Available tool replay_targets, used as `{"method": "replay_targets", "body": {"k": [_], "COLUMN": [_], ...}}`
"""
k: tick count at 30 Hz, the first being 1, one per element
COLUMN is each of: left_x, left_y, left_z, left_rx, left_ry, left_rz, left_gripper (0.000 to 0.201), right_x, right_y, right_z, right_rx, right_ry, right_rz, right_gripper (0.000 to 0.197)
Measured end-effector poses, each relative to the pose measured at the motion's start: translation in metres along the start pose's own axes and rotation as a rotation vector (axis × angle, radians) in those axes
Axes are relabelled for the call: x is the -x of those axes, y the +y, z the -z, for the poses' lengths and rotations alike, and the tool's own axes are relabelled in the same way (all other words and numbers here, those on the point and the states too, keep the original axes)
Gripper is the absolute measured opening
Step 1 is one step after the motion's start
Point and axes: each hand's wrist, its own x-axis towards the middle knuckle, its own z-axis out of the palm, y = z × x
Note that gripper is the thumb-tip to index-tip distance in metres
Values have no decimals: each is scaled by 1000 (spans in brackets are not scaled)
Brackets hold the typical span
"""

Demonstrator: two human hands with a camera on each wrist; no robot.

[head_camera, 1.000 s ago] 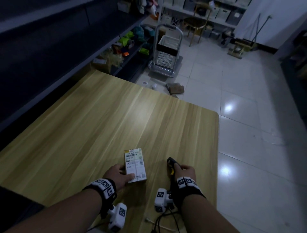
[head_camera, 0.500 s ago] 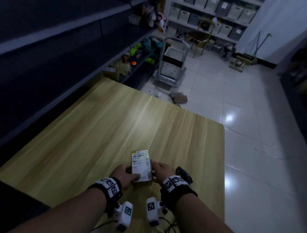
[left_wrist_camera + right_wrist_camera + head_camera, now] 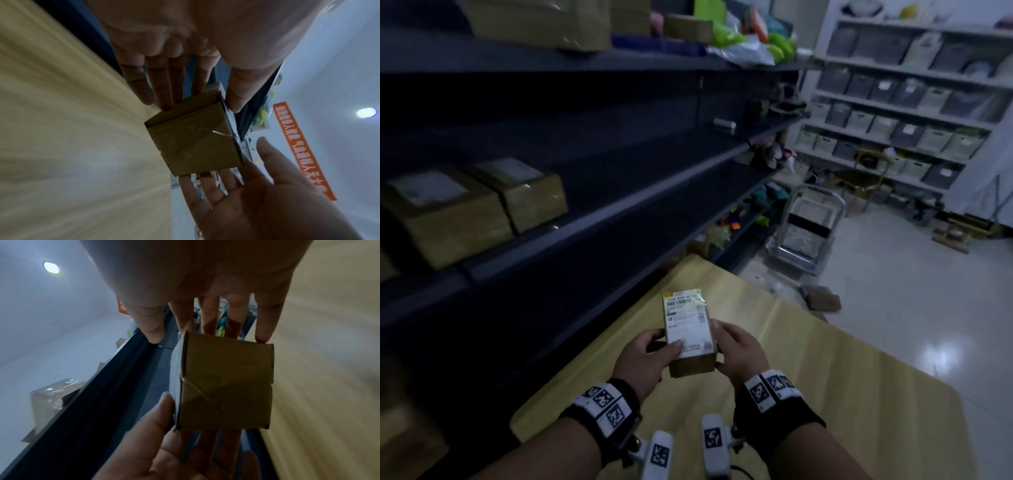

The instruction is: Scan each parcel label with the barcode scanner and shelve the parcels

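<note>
A small brown cardboard parcel [image 3: 690, 342] with a white barcode label on top is held above the wooden table [image 3: 825, 394]. My left hand [image 3: 664, 346] grips its left side, thumb on the label and fingers beneath. My right hand [image 3: 717, 346] grips the right side the same way. In the left wrist view the parcel [image 3: 195, 142] sits between my left hand [image 3: 197, 104] above and the right palm below. The right wrist view shows the parcel's end face [image 3: 224, 382] under my right hand [image 3: 191, 337]. No barcode scanner is in view.
Dark shelving [image 3: 619, 212] runs along the left, with two brown parcels [image 3: 448, 219] [image 3: 530, 192] on a middle shelf and more goods higher up. A metal trolley [image 3: 804, 229] and a loose box [image 3: 820, 298] stand on the tiled floor beyond the table.
My right hand left the scanner and took the parcel's right side. Both hands have lifted the parcel off the table, and the view has tilted up toward the shelves.
</note>
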Motion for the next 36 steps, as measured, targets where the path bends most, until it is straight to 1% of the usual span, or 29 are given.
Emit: {"method": "replay_targets", "body": {"k": [3, 4, 6, 8, 11, 14, 17, 18, 20, 22, 24, 26, 29, 30, 32, 34, 35, 36], "left_x": [-5, -6, -6, -6, -6, -6, -6, -7, -10, -15, -22, -31, -36, -37, -39, -43, -45, -46], "left_y": [31, 41, 57, 71, 90, 112, 133, 140, 153, 164, 173, 178, 182, 184, 184, 186, 187, 188], "left_z": [50, 66, 96, 124, 161, 195, 225, 234, 253, 270, 286, 303, 323, 330, 340, 351, 356, 361], "left_rx": [75, 91, 128, 188, 231, 271, 298, 300, 302, 327, 318, 304, 317, 332, 366, 387, 396, 412], "left_ry": [64, 87, 130, 163, 197, 225, 269, 281, 304, 325, 366, 394, 404, 401, 406, 413, 415, 418], "left_rz": [-60, -82, -115, -146, -199, -257, -311, -325, -345, -376, -388, -386, -378, -376, -378, -362, -351, -346], "left_gripper": [46, 42, 35, 33, 31, 23, 22, 25, 31, 24, 24, 30, 46, 52, 62, 75, 82, 82], "right_x": [0, -2, -6, -8, -10, -17, -22, -25, -26, -27, -29, -32, -36, -38, -41, -51, -54, -57], "right_y": [-42, -53, -74, -95, -121, -143, -172, -183, -205, -225, -242, -254, -267, -270, -273, -273, -274, -275], "right_z": [-49, -64, -92, -118, -157, -192, -223, -233, -252, -270, -286, -301, -320, -330, -345, -366, -375, -384], "right_rx": [-35, -53, -88, -97, -119, -100, -44, -42, -54, -49, -32, -25, -10, -1, 22, 36, 26, 21], "right_ry": [-62, -87, -159, -207, -210, -228, -242, -250, -288, -326, -363, -410, -484, -497, -482, -444, -437, -436], "right_rz": [99, 116, 146, 182, 232, 295, 390, 416, 449, 465, 469, 475, 442, 419, 390, 390, 380, 376], "right_gripper": [10, 11, 20, 22, 20, 16, 11, 10, 10, 11, 12, 16, 40, 40, 16, 28, 27, 21]}}
